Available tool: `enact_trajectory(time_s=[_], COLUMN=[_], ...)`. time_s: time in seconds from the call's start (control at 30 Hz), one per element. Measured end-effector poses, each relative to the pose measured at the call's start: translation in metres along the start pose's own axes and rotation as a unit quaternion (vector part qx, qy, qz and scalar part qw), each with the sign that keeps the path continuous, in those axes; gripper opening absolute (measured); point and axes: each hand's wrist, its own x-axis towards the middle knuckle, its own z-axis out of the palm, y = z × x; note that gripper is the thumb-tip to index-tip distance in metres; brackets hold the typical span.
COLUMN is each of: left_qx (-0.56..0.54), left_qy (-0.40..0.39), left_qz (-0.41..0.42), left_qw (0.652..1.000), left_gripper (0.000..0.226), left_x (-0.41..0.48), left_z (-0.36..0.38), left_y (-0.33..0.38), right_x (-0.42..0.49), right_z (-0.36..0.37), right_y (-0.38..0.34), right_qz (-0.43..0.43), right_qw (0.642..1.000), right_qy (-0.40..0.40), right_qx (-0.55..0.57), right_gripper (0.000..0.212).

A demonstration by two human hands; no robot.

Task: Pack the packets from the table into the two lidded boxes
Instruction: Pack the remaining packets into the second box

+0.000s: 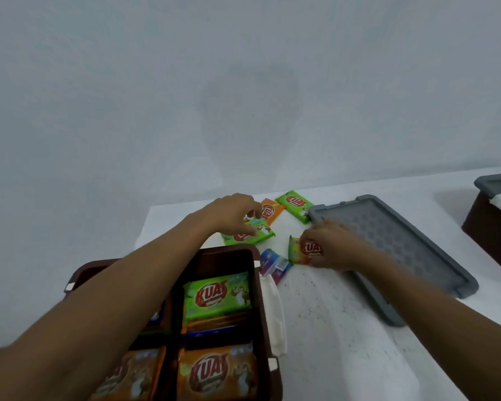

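An open brown box at the lower left holds green and orange KUAT packets. My left hand reaches over it and pinches a green packet lying on the white table. My right hand grips a green-and-orange packet beside the grey lid. An orange packet, another green packet and a blue packet lie loose nearby. A second brown box with its grey lid on stands at the far right.
The table's far edge meets a plain pale wall. A white latch hangs on the near box's right side. The grey lid lies flat on the table, right of the loose packets.
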Motion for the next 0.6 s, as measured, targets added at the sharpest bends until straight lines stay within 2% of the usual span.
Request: enact_trajectory(time_s=[0.17, 0.23, 0.3, 0.37, 0.47, 0.6], left_qx=[0.061, 0.053, 0.035, 0.024, 0.024, 0.013], left_qy=[-0.115, -0.135, -0.142, -0.145, -0.137, -0.072], left_qz=[-0.065, -0.09, -0.102, -0.105, -0.107, -0.113], left_qw=[0.989, 0.985, 0.984, 0.984, 0.984, 0.991], left_gripper=[0.07, 0.076, 0.079, 0.079, 0.076, 0.076], left_x=[0.031, 0.035, 0.038, 0.039, 0.039, 0.036], left_z=[0.014, 0.016, 0.016, 0.017, 0.019, 0.015], left_y=[0.0, 0.001, 0.0, -0.002, -0.006, -0.013], right_x=[0.013, 0.016, 0.022, 0.035, 0.067, 0.105], right_z=[-0.004, -0.006, -0.009, -0.013, -0.021, -0.021], right_y=[0.011, 0.015, 0.02, 0.023, 0.03, 0.036], right_qz=[-0.022, -0.035, -0.043, -0.042, 0.002, 0.071], right_qw=[0.999, 0.998, 0.999, 0.998, 0.995, 0.997], right_qy=[-0.034, -0.036, -0.024, 0.027, 0.096, 0.028], right_qx=[-0.026, -0.025, 0.012, 0.042, 0.004, -0.028], right_gripper=[0.06, 0.065, 0.061, 0.05, 0.048, 0.074])
